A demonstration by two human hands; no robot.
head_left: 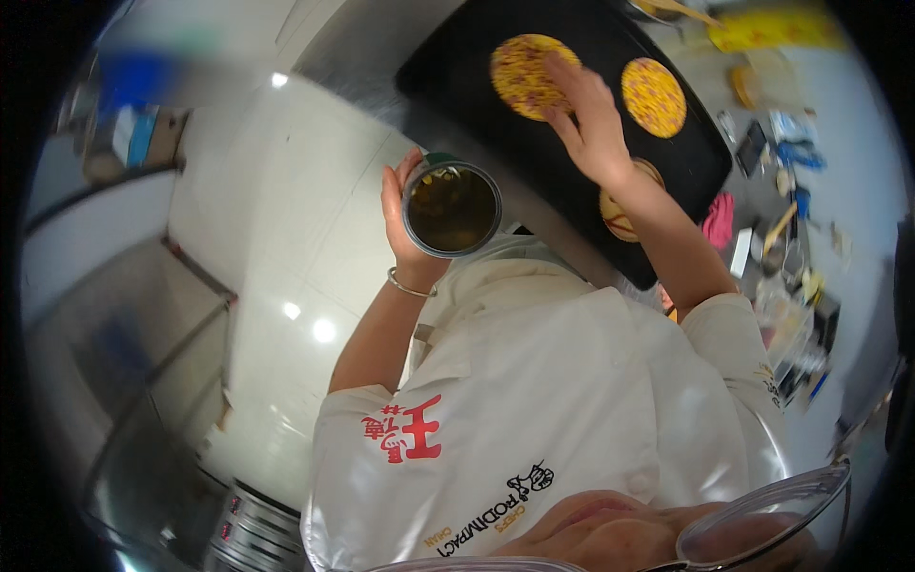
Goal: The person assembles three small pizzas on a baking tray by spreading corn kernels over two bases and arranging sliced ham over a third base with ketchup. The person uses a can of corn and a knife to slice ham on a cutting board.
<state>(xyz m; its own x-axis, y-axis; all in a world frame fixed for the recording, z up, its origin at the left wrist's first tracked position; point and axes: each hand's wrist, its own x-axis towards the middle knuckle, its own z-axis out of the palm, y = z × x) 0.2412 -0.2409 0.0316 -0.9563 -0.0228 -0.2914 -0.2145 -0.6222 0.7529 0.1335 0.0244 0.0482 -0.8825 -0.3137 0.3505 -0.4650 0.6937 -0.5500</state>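
Note:
On a black baking tray (467, 71) lie round flat pieces that look like small pizzas. My right hand (593, 114) rests with its fingers spread out over the edge of the far-left pizza (519, 81), which is thickly covered in yellow and reddish bits. To its right lies a second yellow-topped pizza (654, 98). Nearer, partly hidden under my right forearm, is a paler round (618, 217) with reddish strips. My left hand (405, 205) is wrapped round the side of a round tin-like container (498, 214), off the tray's near-left side. Its inside is dark, with a few pale bits.
Right of the tray, a grey counter (863, 224) carries a pink cloth (719, 219), a phone-like dark slab (751, 149), blue packets and several utensils. A yellow sheet (777, 30) lies at the far right. Pale tiled floor (286, 200) stretches left; metal equipment (257, 524) stands lower left.

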